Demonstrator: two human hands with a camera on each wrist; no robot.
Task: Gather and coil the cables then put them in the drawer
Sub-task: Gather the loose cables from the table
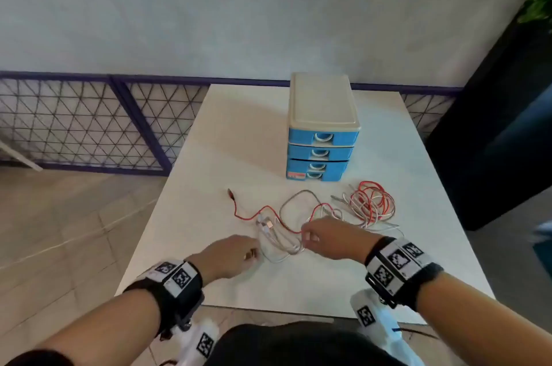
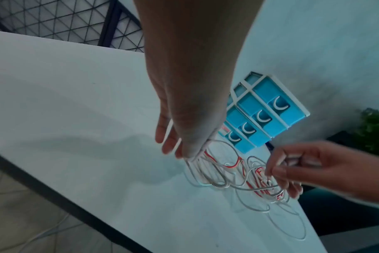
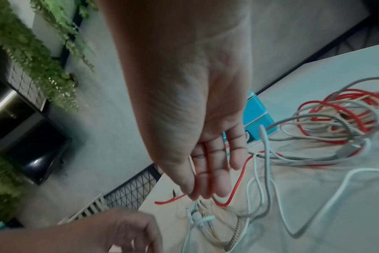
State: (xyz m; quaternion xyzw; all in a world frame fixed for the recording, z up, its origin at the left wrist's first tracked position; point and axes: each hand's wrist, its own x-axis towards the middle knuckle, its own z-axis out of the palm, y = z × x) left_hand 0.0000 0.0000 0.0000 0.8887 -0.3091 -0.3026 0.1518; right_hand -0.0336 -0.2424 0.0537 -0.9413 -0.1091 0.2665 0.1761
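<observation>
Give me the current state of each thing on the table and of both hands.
Drawer unit: upright, all drawers closed.
White cables: loose loops between the hands, not yet coiled.
Red cable: strung out across the table, uncoiled.
Tangled pile: red and white cables heaped at right, untouched.
Left hand: pinching white loops.
Right hand: fingers curled on cable.

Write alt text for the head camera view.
Two hands, left hand and right hand, work a tangle of white and red cables on a white table. Behind them stands a closed blue drawer unit.
</observation>
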